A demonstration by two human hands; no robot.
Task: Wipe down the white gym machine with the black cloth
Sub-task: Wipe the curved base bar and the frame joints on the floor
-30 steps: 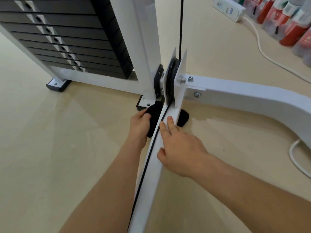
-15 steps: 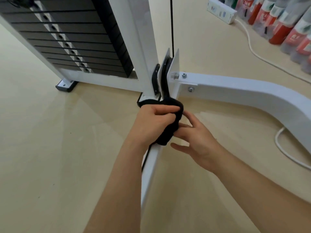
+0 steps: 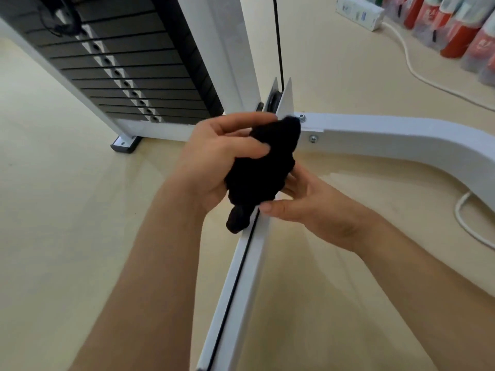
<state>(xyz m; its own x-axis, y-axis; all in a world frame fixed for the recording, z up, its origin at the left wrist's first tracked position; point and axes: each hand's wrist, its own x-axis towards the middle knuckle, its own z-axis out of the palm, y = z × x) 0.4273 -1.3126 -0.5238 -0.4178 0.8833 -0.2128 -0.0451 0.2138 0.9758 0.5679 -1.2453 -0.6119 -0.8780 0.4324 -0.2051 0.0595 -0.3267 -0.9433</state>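
The black cloth (image 3: 263,167) is bunched up above the white gym machine's low bar (image 3: 241,285), near the pulley bracket. My left hand (image 3: 217,162) grips the cloth from the left, fingers curled over its top. My right hand (image 3: 308,207) touches the cloth's lower right side, thumb under it and fingertips hidden behind it. A black cable (image 3: 235,279) runs along the bar. The machine's curved white leg (image 3: 401,137) extends right, and its upright post (image 3: 227,49) stands behind the cloth.
A black weight stack (image 3: 128,76) sits in the white frame at the upper left. A white power strip (image 3: 359,12) with its cord (image 3: 417,73) lies on the beige floor at the upper right, beside several red bottles (image 3: 455,28). Another white cord (image 3: 466,223) loops at the right.
My left hand lifted the cloth up off the bar's base and bunched it. My right hand left the bar top and came under the cloth.
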